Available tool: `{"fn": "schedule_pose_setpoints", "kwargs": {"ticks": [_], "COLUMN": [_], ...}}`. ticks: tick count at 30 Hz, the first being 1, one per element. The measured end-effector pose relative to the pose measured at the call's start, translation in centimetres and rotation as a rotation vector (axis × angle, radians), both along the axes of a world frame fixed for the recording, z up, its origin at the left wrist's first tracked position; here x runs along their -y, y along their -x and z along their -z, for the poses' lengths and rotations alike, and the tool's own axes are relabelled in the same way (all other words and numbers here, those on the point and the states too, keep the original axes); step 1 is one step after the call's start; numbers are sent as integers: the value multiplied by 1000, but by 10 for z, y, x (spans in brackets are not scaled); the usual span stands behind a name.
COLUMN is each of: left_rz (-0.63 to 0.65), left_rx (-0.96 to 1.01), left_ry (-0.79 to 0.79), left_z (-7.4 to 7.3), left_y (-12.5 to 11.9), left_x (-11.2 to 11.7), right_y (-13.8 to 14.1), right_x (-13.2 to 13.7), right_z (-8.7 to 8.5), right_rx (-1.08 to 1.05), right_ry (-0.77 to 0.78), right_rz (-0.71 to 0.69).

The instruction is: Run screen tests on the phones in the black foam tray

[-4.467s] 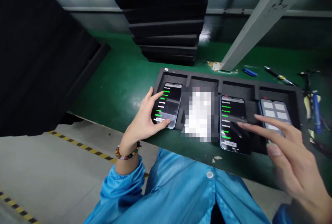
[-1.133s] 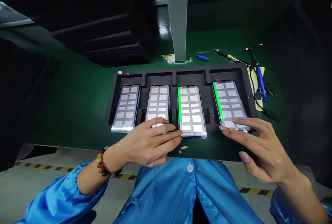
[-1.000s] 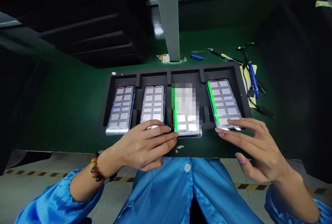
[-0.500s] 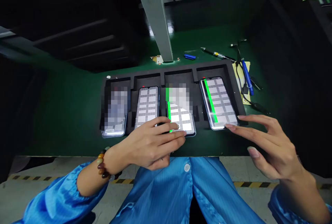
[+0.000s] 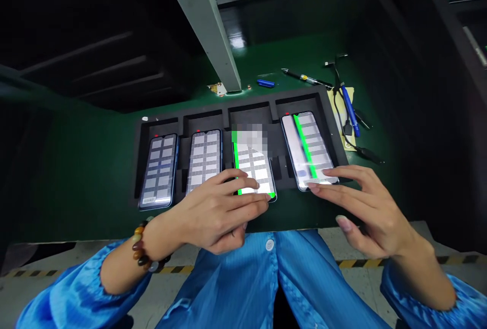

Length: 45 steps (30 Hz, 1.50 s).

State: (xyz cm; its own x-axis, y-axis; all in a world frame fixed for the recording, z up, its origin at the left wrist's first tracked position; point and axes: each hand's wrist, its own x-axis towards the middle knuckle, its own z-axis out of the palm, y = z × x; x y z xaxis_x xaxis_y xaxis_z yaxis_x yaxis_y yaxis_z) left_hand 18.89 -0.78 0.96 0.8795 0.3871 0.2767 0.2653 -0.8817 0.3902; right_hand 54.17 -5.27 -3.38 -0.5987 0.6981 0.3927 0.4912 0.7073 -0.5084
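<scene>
Several lit phones rest in a row in the compartments of a black tray (image 5: 249,113). My left hand (image 5: 218,212) lies palm down with its fingers stretched over the lower end of the third phone (image 5: 256,166), whose screen has green along its left edge and at the bottom right corner. My right hand (image 5: 371,212) is spread, two fingertips at the lower end of the rightmost phone (image 5: 319,141), its thumb apart. A green stripe runs down that screen. Farther left are the second phone (image 5: 205,156), partly behind my left hand, and the leftmost phone (image 5: 158,169), both showing grids of blocks.
Behind the tray a grey metal post (image 5: 213,29) meets the green table (image 5: 95,176). A blue cap (image 5: 265,84) and a pen (image 5: 304,77) lie near it. To the right are a blue pen (image 5: 350,110), a black cable (image 5: 367,155) and yellow paper (image 5: 350,145).
The view has shifted slightly. My right fingertips have slid left across the rightmost phone, and its green stripe sits farther right on the screen. Green now shows at the third phone's bottom right corner.
</scene>
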Motion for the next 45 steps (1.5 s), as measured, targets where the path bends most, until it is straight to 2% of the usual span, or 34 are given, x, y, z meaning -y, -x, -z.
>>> {"fn": "schedule_pose_setpoints", "kwargs": {"ticks": [4,8,11,16,24,27,38,45], "left_rz": [-49,-133,-139,-103,-43,-34,-49,-30], "left_rx": [74,113,102,96,97,94,77,85], "left_ry": [42,21,20,19,18,24,32,56], "left_z": [-4,-7,-6,-5,-7,-7,-9,-7], "left_y": [14,33,40,31,8,4,7,2], "left_x": [2,3,5,4,-4,-6,-9,-8], "right_y": [6,-13,-29,-36,2,7,-31,-38], "right_x": [-3,-2,2,6,-2,-4,7,7], "right_z": [-3,-2,4,9,2,0,0,4], "right_rx": [-73,-77,-82,-115,-48,-12,-1,-33], "right_ry": [12,26,36,45,39,37,68,51], "right_rz": [-47,50,104,158,47,36,149,169]}}
